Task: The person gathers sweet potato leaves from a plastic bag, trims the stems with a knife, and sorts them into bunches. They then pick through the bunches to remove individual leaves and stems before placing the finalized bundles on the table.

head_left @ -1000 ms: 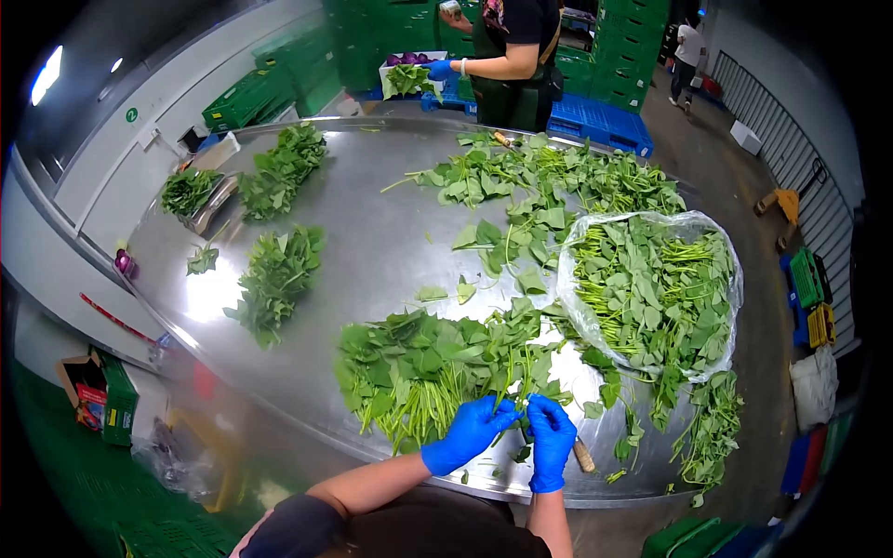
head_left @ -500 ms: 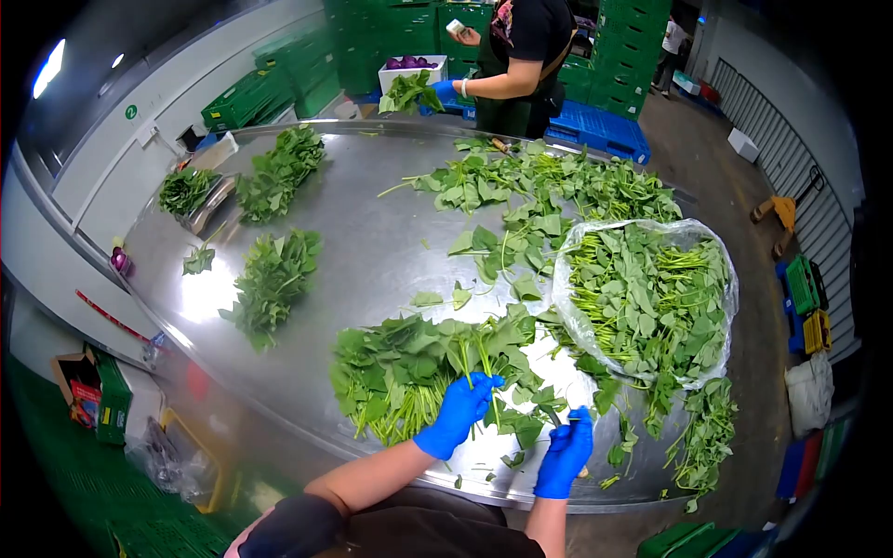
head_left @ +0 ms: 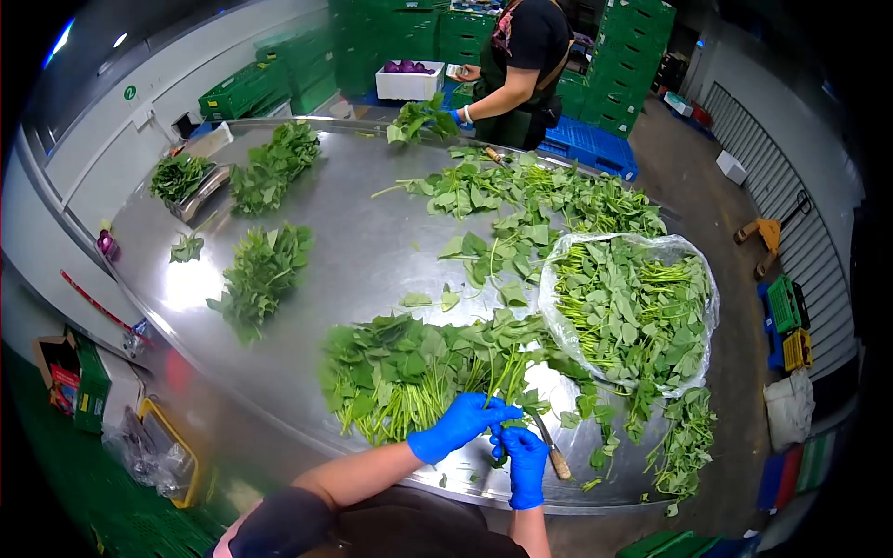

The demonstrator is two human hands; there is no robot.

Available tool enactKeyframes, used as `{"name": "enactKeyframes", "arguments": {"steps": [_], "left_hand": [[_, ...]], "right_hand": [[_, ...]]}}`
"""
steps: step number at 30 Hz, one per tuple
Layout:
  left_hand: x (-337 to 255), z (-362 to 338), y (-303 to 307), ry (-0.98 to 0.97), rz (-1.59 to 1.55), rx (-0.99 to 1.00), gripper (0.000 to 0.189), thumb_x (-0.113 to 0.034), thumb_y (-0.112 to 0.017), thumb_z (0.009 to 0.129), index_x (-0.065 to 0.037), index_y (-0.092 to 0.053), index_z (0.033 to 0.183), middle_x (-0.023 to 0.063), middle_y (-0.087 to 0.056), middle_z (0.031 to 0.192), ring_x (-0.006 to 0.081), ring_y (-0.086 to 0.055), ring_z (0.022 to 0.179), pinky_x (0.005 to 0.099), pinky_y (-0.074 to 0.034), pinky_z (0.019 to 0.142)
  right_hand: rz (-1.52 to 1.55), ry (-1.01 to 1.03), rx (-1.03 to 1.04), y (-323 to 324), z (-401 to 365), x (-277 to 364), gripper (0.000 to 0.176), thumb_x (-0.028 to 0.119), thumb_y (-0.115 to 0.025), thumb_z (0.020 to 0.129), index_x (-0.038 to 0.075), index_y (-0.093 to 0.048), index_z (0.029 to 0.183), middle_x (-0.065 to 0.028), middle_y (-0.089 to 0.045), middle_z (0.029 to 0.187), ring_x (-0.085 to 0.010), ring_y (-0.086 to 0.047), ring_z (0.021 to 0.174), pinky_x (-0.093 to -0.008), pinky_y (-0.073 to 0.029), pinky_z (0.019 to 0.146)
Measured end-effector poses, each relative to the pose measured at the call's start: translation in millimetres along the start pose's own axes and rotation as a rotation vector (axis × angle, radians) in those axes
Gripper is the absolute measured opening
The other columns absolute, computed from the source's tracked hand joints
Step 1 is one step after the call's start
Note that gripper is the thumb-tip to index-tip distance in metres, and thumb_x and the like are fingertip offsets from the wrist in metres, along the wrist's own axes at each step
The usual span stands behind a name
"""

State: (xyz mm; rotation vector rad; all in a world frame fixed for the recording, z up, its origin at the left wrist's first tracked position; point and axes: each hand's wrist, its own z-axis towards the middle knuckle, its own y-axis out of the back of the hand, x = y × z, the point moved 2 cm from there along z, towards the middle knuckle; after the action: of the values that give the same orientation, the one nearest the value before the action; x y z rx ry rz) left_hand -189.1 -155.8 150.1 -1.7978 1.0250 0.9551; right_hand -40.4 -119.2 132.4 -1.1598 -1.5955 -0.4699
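Blue gloves cover both hands. My left hand (head_left: 465,427) is closed around a few green leafy stems (head_left: 507,377) at the table's near edge. Close against it, my right hand (head_left: 524,462) has its fingers pinched near the stem ends; what they hold is too small to make out. A curved knife with a wooden handle (head_left: 559,463) lies on the metal table just right of my right hand. A large pile of leafy greens (head_left: 400,372) spreads to the left of my hands. Further right stands an open clear plastic bag (head_left: 714,307) full of cut greens.
Across the metal table (head_left: 363,214), a co-worker (head_left: 526,65) holds a bunch of greens (head_left: 420,119). More bunches (head_left: 263,279) lie on the left, beside a metal tray of greens (head_left: 200,192). Loose greens (head_left: 595,191) cover the far right. A white box (head_left: 407,84) holds purple vegetables.
My right hand has moved left and up to meet my left hand. The curved knife now shows beside it. The co-worker's bunch has shifted right and down, and the view has shifted slightly.
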Motion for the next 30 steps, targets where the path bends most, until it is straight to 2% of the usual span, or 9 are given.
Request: {"name": "enactKeyframes", "arguments": {"steps": [8, 13, 16, 18, 20, 23, 26, 28, 30], "left_hand": [[10.1, -14.8, 14.6, -0.102, -0.154, -0.246, 0.019, -0.020, -0.062, 0.087, -0.004, -0.070, 0.092, -0.0004, -0.059, 0.067, 0.0047, -0.048, 0.058, 0.0200, -0.038, 0.052], [1.2, -24.9, 19.9, -0.134, -0.268, -0.267, 0.021, -0.023, -0.061, 0.089, -0.004, -0.068, 0.090, -0.0023, -0.053, 0.062, 0.0031, -0.041, 0.052, 0.0202, -0.031, 0.047], [-3.5, -28.8, 24.8, -0.174, -0.250, -0.283, 0.021, -0.020, -0.055, 0.091, -0.003, -0.067, 0.091, -0.0030, -0.047, 0.058, 0.0033, -0.037, 0.047, 0.0205, -0.029, 0.044], [1.9, -29.9, 39.1, -0.217, -0.175, -0.277, 0.021, -0.017, -0.051, 0.091, -0.004, -0.068, 0.093, -0.0032, -0.044, 0.057, 0.0036, -0.036, 0.047, 0.0204, -0.028, 0.044], [0.8, -25.8, 70.5, -0.307, -0.196, -0.398, 0.024, -0.019, -0.050, 0.090, -0.004, -0.068, 0.091, -0.0031, -0.041, 0.057, 0.0040, -0.034, 0.046, 0.0207, -0.027, 0.043], [-4.0, -30.0, 69.6, -0.112, -0.213, -0.148, 0.020, -0.022, -0.056, 0.089, -0.008, -0.070, 0.085, -0.0039, -0.046, 0.059, 0.0047, -0.039, 0.052, 0.0222, -0.031, 0.047], [19.7, -24.1, 45.9, -0.035, 0.003, 0.036, 0.021, -0.027, -0.062, 0.086, -0.007, -0.069, 0.086, -0.0002, -0.052, 0.061, 0.0084, -0.046, 0.056, 0.0249, -0.038, 0.052], [36.5, -23.8, 39.1, -0.138, 0.130, 0.006, 0.023, -0.027, -0.062, 0.086, -0.005, -0.068, 0.087, 0.0040, -0.058, 0.065, 0.0105, -0.050, 0.059, 0.0286, -0.043, 0.056], [29.7, -31.6, 38.0, -0.168, 0.212, 0.017, 0.025, -0.028, -0.062, 0.086, -0.003, -0.067, 0.089, 0.0077, -0.065, 0.074, 0.0114, -0.056, 0.066, 0.0302, -0.046, 0.064]], "right_hand": [[0.023, 0.266, -0.265, -30.1, -2.5, -5.5, 0.016, 0.010, -0.059, 0.088, -0.002, -0.066, 0.097, -0.0087, -0.066, 0.082, -0.0128, -0.059, 0.061, -0.0239, -0.047, 0.056], [0.162, 0.300, -0.461, -48.9, 4.6, 9.8, 0.021, 0.016, -0.056, 0.091, 0.000, -0.065, 0.101, -0.0020, -0.062, 0.078, -0.0053, -0.048, 0.058, -0.0195, -0.039, 0.051], [0.160, 0.327, -0.483, -53.6, 5.2, 9.2, 0.021, 0.019, -0.054, 0.092, 0.005, -0.065, 0.104, 0.0009, -0.063, 0.087, -0.0034, -0.046, 0.060, -0.0169, -0.035, 0.053], [0.320, 0.301, -0.539, -27.8, 13.3, -5.5, 0.025, 0.022, -0.054, 0.091, 0.007, -0.062, 0.109, 0.0031, -0.062, 0.090, -0.0023, -0.045, 0.062, -0.0169, -0.034, 0.053], [0.467, 0.435, -0.595, 32.4, 22.6, -18.4, 0.034, 0.025, -0.054, 0.090, 0.006, -0.057, 0.118, 0.0026, -0.062, 0.096, -0.0035, -0.046, 0.062, -0.0180, -0.035, 0.051], [0.701, 0.103, -0.260, 30.1, 10.0, 6.8, 0.043, 0.026, -0.056, 0.091, 0.005, -0.050, 0.127, 0.0019, -0.063, 0.096, -0.0054, -0.047, 0.059, -0.0185, -0.035, 0.049], [0.107, -0.026, -0.235, -30.9, -2.1, 16.3, 0.040, 0.024, -0.061, 0.088, 0.002, -0.056, 0.122, -0.0022, -0.064, 0.084, -0.0045, -0.048, 0.056, -0.0161, -0.035, 0.048], [-0.143, 0.042, -0.168, -53.3, -7.4, 15.0, 0.028, 0.014, -0.062, 0.087, -0.001, -0.063, 0.111, -0.0031, -0.063, 0.079, -0.0050, -0.048, 0.055, -0.0180, -0.035, 0.047], [-0.075, 0.055, -0.150, -57.4, -5.8, 10.8, 0.019, 0.009, -0.064, 0.085, -0.003, -0.067, 0.100, -0.0033, -0.060, 0.073, -0.0068, -0.048, 0.057, -0.0203, -0.036, 0.050]]}}
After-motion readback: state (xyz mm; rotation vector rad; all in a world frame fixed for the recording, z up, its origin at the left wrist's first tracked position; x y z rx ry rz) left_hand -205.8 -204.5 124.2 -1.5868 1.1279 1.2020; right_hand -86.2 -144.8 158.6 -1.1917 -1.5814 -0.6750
